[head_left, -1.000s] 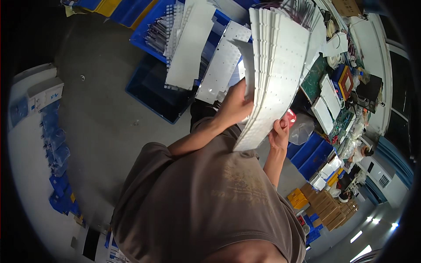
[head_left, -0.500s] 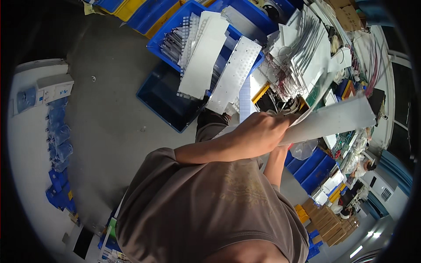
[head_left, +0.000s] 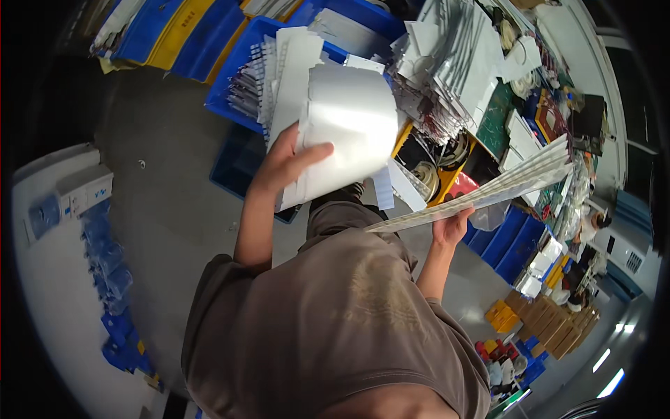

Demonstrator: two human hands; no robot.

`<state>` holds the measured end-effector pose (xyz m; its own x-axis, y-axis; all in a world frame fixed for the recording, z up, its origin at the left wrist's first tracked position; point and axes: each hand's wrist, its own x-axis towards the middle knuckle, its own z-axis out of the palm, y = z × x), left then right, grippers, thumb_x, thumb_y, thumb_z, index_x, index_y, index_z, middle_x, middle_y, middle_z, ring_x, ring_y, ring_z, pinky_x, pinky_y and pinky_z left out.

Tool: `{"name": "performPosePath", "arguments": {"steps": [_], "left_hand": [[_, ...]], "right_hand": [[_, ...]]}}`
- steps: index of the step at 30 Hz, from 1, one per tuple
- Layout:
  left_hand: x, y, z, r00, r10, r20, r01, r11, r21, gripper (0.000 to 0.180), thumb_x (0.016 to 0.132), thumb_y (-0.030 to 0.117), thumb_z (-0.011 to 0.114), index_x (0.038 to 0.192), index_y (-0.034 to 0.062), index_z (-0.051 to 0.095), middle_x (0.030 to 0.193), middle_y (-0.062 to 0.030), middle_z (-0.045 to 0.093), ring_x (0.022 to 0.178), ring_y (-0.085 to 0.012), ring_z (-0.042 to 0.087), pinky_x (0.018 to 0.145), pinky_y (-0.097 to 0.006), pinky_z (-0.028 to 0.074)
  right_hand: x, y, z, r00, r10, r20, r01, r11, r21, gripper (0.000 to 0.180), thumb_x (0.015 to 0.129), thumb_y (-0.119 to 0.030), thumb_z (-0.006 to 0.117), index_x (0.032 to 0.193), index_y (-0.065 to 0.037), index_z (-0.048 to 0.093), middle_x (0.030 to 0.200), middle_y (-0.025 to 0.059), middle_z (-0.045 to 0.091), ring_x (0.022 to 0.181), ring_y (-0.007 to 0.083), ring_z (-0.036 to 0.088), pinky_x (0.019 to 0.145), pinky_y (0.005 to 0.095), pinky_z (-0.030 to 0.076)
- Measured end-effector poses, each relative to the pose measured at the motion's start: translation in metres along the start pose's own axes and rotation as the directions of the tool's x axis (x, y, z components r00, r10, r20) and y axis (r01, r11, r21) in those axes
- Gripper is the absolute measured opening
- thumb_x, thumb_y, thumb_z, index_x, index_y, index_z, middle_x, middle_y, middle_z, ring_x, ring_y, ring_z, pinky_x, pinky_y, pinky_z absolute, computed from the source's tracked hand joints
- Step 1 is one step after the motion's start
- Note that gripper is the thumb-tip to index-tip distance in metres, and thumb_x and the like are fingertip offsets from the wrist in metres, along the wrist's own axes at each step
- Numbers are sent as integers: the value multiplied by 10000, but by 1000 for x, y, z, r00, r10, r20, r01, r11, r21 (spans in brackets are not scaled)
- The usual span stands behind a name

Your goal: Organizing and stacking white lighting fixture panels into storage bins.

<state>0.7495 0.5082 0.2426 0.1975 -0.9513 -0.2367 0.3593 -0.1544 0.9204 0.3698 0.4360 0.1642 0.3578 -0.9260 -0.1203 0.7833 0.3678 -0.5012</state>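
Observation:
My left hand (head_left: 289, 164) grips the near left edge of a wide white sheet (head_left: 352, 115), thumb on top; the sheet bows and its surface shines. It hangs in front of a blue bin (head_left: 222, 91) packed with upright white panels (head_left: 292, 52) and perforated strips. On the right, my right hand (head_left: 453, 227) is closed under a thin stack of long white sheets (head_left: 499, 188), seen nearly edge-on and fanned a little at the far end. The two hands are well apart.
Beyond the hands, a workbench carries a pile of white panels with wires (head_left: 453, 77) and a yellow-edged bin (head_left: 436, 178) with cable coils. A dark blue crate (head_left: 230, 164) sits on the floor. Blue bins (head_left: 506, 237) stand at the right, cardboard boxes (head_left: 551, 318) farther back.
My left hand has swung from beside the right hand over to the left, and now holds a white sheet in front of the bin. My right hand, mostly hidden before, shows holding the sheet stack.

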Motion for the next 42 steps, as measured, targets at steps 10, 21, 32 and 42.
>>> {"name": "performPosePath", "arguments": {"steps": [10, 21, 32, 42], "left_hand": [[164, -264, -54, 927, -259, -271, 339, 888, 310, 468, 890, 145, 570, 1336, 16, 510, 1205, -197, 618, 1016, -302, 628, 892, -364, 498], [162, -263, -34, 861, 299, -411, 259, 437, 861, 662, 813, 334, 726, 1359, 62, 466, 1266, -209, 465, 1079, -358, 501, 964, -409, 422], [95, -261, -91, 746, 382, -546, 566, 69, 821, 963, 651, 535, 809, 1406, 103, 396, 1267, -236, 395, 1068, -388, 420, 989, -453, 332], [97, -249, -89, 751, 259, -608, 610, 82, 788, 1044, 631, 566, 824, 1439, 121, 335, 1258, -244, 377, 1075, -380, 422, 966, -423, 362]], "right_hand": [[-43, -23, -23, 995, -89, -38, 83, 986, -147, 332, 995, -323, 563, 1296, -191, 612, 1249, 5, 669, 1157, 219, 628, 1034, 385, 438], [-44, -24, -23, 994, -78, -77, 69, 991, -118, 337, 1004, -330, 543, 1306, -188, 593, 1219, 15, 678, 1189, 272, 605, 1015, 411, 454], [-36, -19, -20, 989, -34, -143, 23, 996, -83, 335, 1004, -353, 540, 1250, -137, 612, 1219, 41, 664, 1143, 268, 626, 961, 414, 492], [-65, -33, -36, 985, -95, -142, 80, 991, -109, 320, 1002, -331, 550, 1283, -193, 614, 1228, 9, 670, 1188, 252, 599, 1004, 437, 460]]}}
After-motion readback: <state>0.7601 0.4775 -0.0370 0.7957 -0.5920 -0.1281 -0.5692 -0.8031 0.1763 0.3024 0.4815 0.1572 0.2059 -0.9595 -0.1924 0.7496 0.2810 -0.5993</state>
